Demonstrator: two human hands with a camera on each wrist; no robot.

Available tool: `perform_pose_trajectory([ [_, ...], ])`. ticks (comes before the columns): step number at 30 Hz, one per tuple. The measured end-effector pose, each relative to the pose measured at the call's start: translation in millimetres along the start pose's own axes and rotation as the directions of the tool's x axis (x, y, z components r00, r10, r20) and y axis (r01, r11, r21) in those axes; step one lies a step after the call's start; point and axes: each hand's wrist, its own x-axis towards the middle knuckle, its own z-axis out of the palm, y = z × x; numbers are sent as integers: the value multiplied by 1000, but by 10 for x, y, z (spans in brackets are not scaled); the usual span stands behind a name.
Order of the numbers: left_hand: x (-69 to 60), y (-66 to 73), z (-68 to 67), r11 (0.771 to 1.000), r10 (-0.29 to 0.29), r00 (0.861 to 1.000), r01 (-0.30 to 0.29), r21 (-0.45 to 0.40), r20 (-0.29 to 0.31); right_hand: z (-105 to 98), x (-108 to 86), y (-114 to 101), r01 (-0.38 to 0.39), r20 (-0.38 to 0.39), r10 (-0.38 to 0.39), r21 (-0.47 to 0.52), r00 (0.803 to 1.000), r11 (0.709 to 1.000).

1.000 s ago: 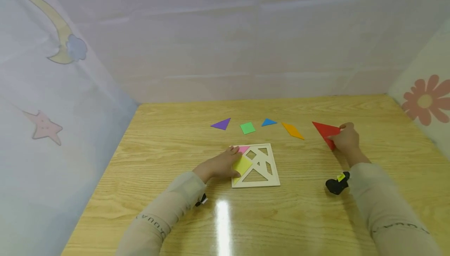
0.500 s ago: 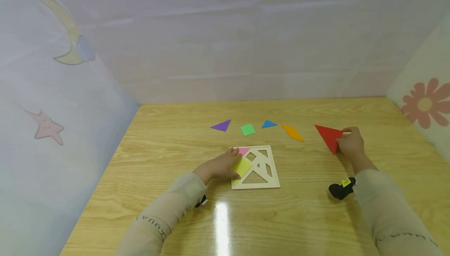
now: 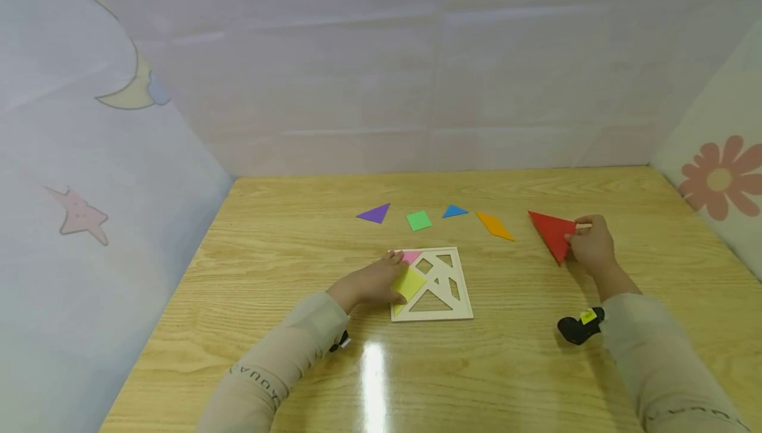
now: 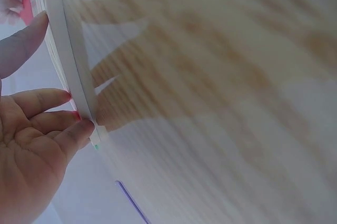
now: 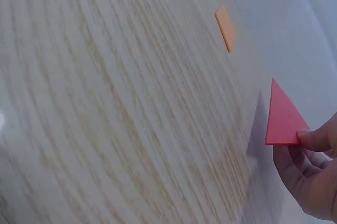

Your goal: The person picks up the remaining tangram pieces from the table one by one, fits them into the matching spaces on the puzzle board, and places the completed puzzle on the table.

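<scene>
My right hand (image 3: 591, 246) pinches a red triangle (image 3: 550, 231) between thumb and fingers. In the right wrist view, the triangle (image 5: 284, 118) is held above the table, with its shadow beside it. A pale strip shows by the fingers. My left hand (image 3: 372, 281) rests on the left side of a cream tangram board (image 3: 437, 268). Its fingers are spread, and in the left wrist view the fingertips (image 4: 84, 126) touch the board's edge. A yellow triangle (image 3: 412, 282) and a pink piece (image 3: 411, 256) lie in the board, partly covered by that hand. Several cut-outs show to the right.
Behind the board lie a purple triangle (image 3: 375, 213), a green square (image 3: 419, 221), a blue triangle (image 3: 455, 211) and an orange parallelogram (image 3: 495, 227). The wooden table (image 3: 506, 367) meets cloth-like walls at the back and sides. A black wrist device (image 3: 577, 330) hangs by my right sleeve.
My right hand has drawn the red triangle slightly nearer to me, its tilt changing along the way. My left hand stays on the board. The camera has shifted a little.
</scene>
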Motion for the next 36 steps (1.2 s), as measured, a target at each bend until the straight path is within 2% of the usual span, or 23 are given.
perform_pose_trajectory([
  [7,10,3,-6,1000,-5,1000,5,-17,3,-2,3,-35,16,17,-18,92,1000,996],
  [12,26,-6,-3,1000,0,1000,0,-17,1,17,17,-22,12,-5,-11,147,1000,989],
  [19,31,-14,-12,1000,7,1000,-7,-18,-2,38,-17,-90,67,11,-70,157,998,985],
  [27,37,-19,-12,1000,11,1000,-11,-18,-17,51,-50,-185,86,43,-97,196,994,977],
  [36,43,-9,-16,1000,20,1000,-20,-19,-24,77,33,-73,81,71,-99,217,993,973],
])
